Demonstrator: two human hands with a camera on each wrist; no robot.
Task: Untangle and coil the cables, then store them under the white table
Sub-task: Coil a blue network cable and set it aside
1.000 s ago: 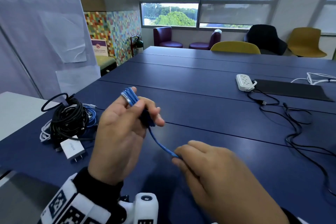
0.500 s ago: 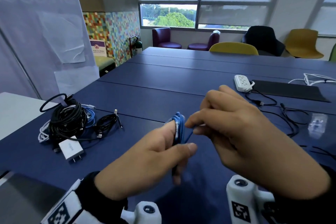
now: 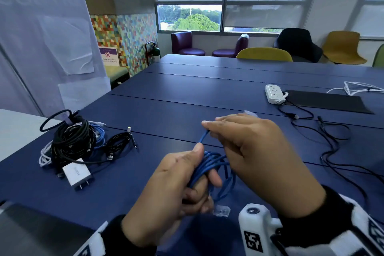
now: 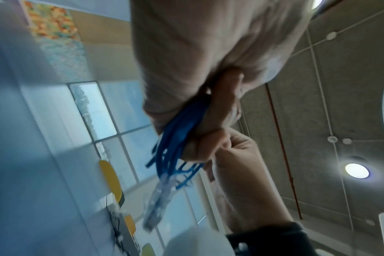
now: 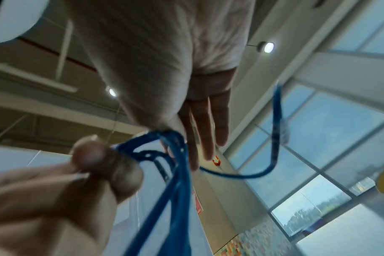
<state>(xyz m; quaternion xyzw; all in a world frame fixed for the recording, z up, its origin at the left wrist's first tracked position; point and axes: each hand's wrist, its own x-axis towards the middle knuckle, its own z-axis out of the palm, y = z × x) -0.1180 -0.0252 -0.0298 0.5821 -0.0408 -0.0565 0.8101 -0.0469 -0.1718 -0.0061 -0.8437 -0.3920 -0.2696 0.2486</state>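
A blue cable (image 3: 209, 162) is wound into a small coil that my left hand (image 3: 178, 181) grips over the near part of the dark blue table (image 3: 187, 97). My right hand (image 3: 257, 151) is just right of it and pinches the cable's free tail between thumb and forefinger above the coil. One clear plug (image 3: 221, 211) dangles below the left hand. In the left wrist view the coil (image 4: 175, 138) runs out of my fist with the plug (image 4: 158, 204) hanging. In the right wrist view the tail (image 5: 276, 121) loops off past my fingers (image 5: 208, 121).
A heap of black, white and blue cables (image 3: 70, 141) with a white charger (image 3: 75, 173) lies at the left, a small black coil (image 3: 118, 141) beside it. The white table (image 3: 16, 127) adjoins there. A power strip (image 3: 274, 93), black mat (image 3: 326, 102) and loose black cables (image 3: 332, 141) lie at the right.
The left hand came down and to the middle with the coil. The right hand rose from pulling the tail low and now holds it against the coil.
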